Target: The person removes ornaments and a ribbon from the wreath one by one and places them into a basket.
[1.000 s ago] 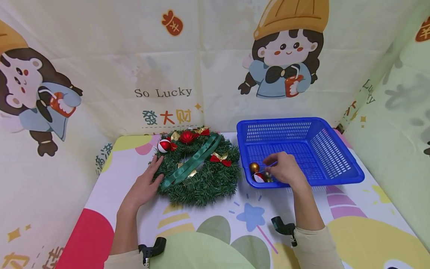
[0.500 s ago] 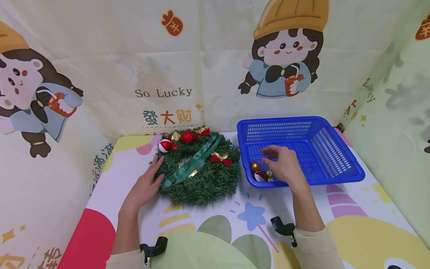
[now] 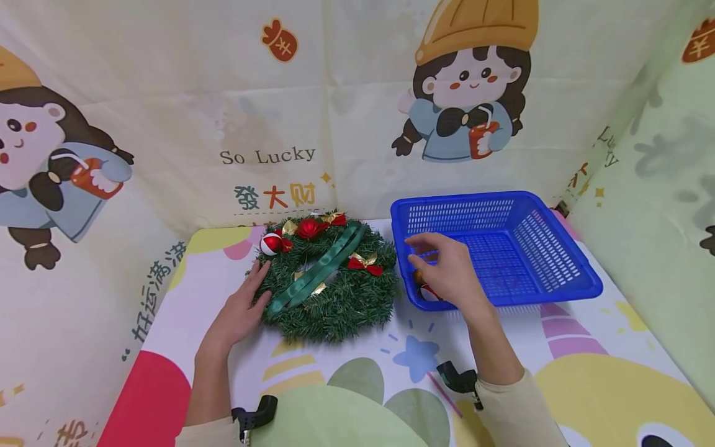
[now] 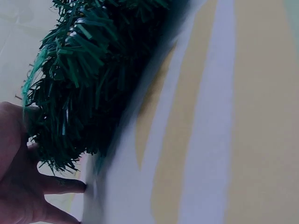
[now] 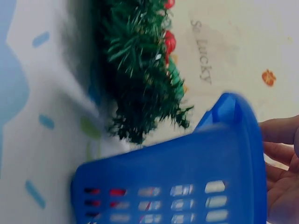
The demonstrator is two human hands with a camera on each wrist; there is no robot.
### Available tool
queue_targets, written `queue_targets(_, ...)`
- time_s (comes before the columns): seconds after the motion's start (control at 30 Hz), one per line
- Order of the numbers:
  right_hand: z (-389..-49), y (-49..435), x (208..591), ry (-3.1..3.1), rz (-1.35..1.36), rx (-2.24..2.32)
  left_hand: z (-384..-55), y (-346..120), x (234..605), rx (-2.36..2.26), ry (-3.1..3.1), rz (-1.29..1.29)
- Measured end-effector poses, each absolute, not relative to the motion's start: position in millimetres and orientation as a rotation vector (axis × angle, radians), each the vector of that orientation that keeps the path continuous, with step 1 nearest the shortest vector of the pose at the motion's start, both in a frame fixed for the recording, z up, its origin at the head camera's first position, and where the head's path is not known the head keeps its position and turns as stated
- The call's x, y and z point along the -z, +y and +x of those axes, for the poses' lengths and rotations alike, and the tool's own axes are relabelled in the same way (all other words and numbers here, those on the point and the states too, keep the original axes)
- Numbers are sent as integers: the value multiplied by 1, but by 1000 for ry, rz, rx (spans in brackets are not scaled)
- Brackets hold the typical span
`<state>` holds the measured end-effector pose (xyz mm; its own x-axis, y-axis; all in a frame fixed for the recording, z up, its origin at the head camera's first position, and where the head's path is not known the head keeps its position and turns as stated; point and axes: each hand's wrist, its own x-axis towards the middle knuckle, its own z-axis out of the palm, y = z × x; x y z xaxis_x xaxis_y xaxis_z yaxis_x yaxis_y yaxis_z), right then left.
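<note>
A green wreath lies on the table, carrying a red-and-white ball, a ribbed red ball, red and gold bows and a green satin ribbon. My left hand rests against its left edge with fingers spread. In the left wrist view, fingers show below the wreath's needles. Over the left end of a blue basket, my right hand has loosely bent fingers, thumb apart, and no object showing between them. Beneath it a gold ball and another red-and-white ball are partly hidden.
The blue basket's slotted wall stands close beside the wreath. A patterned cloth covers the table, and a printed curtain hangs right behind it. Black camera mounts sit on both wrists.
My right hand rises from the ornaments, its fingertips drawing away, then shifts left toward the basket's left rim. It now covers the smaller balls. My left hand and the wreath stay in place.
</note>
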<state>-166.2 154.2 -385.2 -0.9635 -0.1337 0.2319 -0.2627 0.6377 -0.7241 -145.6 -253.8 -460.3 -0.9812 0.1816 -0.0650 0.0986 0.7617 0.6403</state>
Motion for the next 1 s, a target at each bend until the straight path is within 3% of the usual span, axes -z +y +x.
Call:
queue_targets(0.63, -208, 74, 366, -2863, 781, -1246, -154, -259, 443, -921, 2760, 280)
queue_targets(1.0, -235, 42, 358, -3018, 748, -1320, -152, -260, 448, -944, 2763, 281)
